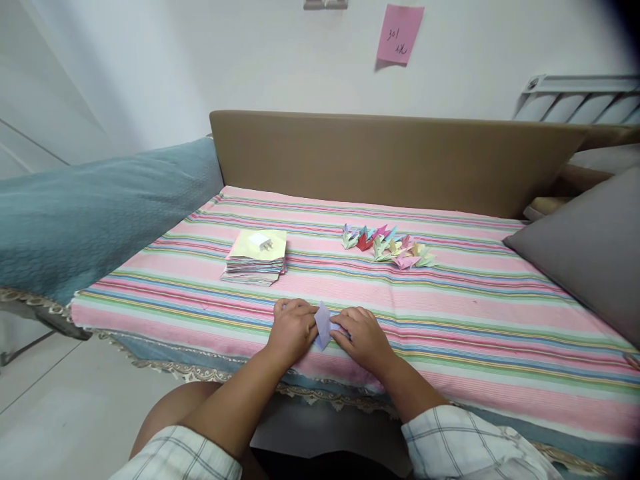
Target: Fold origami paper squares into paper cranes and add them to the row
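A folded piece of lavender origami paper [323, 325], diamond-shaped from above, is on the striped cloth near the front edge of the seat. My left hand [294, 329] is closed at its left side, fingers curled and pressed to the paper's edge. On the other side my right hand [364, 337] pinches the paper's right part between thumb and fingers, which cover some of it. Beyond my left hand stands a stack of square paper sheets [254, 268], a yellow one on top. Farther back to the right lies a group of folded paper cranes [383, 245] in several colours.
A white plug adapter [261, 241] rests on the stack. The striped cloth [440, 313] covers the seat. At the left is a blue-covered armrest [110, 200], at the right a grey cushion [590, 247]. Behind rises a brown backrest [370, 160], with a pink note [400, 35] on the wall.
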